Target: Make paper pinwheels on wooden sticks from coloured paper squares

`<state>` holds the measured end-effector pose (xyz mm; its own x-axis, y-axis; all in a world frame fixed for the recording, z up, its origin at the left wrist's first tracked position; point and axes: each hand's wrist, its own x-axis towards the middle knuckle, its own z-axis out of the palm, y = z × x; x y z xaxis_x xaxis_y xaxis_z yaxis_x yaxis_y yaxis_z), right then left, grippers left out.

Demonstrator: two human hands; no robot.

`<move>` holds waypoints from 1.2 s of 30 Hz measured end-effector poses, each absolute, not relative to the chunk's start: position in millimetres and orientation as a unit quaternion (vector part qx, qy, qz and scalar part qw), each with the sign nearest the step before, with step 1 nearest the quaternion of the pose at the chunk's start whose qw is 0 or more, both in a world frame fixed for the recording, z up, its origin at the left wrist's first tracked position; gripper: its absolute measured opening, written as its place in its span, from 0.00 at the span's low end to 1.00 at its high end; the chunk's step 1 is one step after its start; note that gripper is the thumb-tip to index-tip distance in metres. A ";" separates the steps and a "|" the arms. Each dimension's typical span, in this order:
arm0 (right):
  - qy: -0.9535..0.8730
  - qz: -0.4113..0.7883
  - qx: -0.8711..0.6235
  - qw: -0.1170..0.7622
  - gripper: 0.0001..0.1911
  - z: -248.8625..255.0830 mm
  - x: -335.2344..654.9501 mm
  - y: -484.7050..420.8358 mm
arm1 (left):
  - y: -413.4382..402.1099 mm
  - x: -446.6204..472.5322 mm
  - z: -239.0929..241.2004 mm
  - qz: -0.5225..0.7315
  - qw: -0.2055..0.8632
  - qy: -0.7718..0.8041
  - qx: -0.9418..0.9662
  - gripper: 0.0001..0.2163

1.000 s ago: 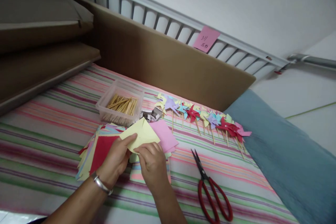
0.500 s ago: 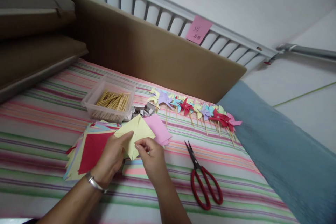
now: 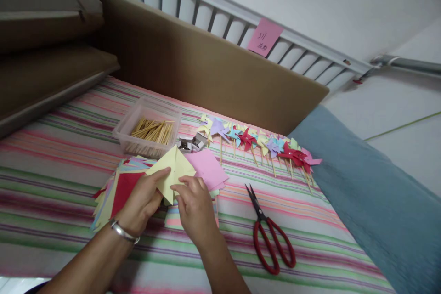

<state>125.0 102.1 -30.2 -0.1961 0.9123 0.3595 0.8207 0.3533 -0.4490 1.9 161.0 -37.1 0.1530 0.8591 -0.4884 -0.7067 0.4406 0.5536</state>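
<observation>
Between my hands is a square of yellow paper [image 3: 174,167], creased and slit in from its corners. My left hand [image 3: 144,197], with a silver bangle at the wrist, pinches its left side, thumb on top. The fingers of my right hand [image 3: 195,202] are closed on the paper's lower right edge. Beneath and to the left lies a stack of coloured paper squares [image 3: 126,193], red on top. Pink paper squares [image 3: 208,170] lie just behind my right hand. Red-handled scissors [image 3: 268,232] rest on the striped cloth to the right, blades slightly apart.
A clear plastic box [image 3: 120,133] holds many thin wooden sticks [image 3: 155,132]. Beside it are small open boxes [image 3: 191,143] of dark metal bits. A row of paper pinwheels [image 3: 248,138] on sticks lies along the cardboard panel [image 3: 213,73]. Cardboard boxes [image 3: 51,64] stand at left.
The yellow paper has shifted slightly left and up and is turned a little. My right fingers have moved up along its edge. The scissors and pinwheels stay put as the view shifts slightly.
</observation>
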 end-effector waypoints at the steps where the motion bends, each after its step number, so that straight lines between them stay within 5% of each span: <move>1: -0.771 0.076 -0.560 0.293 0.17 -31.3 124.1 102.3 | 161.6 1.1 -37.9 0.518 0.757 0.386 0.098 0.10; 9: -0.737 0.135 -0.549 0.371 0.06 -31.7 116.5 101.9 | 159.2 1.9 -37.2 0.542 0.727 0.394 0.150 0.09; 22: -0.464 0.385 -0.615 0.508 0.05 -35.5 121.6 114.9 | 149.0 12.2 -34.6 0.506 0.702 0.445 0.229 0.14; 36: -0.413 0.391 -0.638 0.519 0.06 -38.3 121.7 119.0 | 143.4 16.3 -30.2 0.499 0.705 0.446 0.234 0.12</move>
